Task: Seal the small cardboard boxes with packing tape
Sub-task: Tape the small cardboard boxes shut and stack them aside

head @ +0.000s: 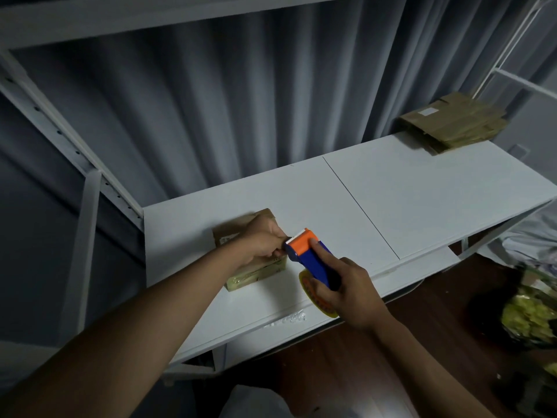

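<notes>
One head-worn wide-angle view looks forward and down, close over the white tabletop [391,191], curtain [226,101] filling the upper frame.

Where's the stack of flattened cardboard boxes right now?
In the head view, the stack of flattened brown cardboard boxes lies at the far right end of the white table, against the grey curtain.

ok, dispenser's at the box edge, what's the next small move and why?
Probably pull the tape dispenser back with the right hand, drawing tape out: the left hand pinches at its toothed end over the small cardboard box, seemingly anchoring the tape end.
</notes>
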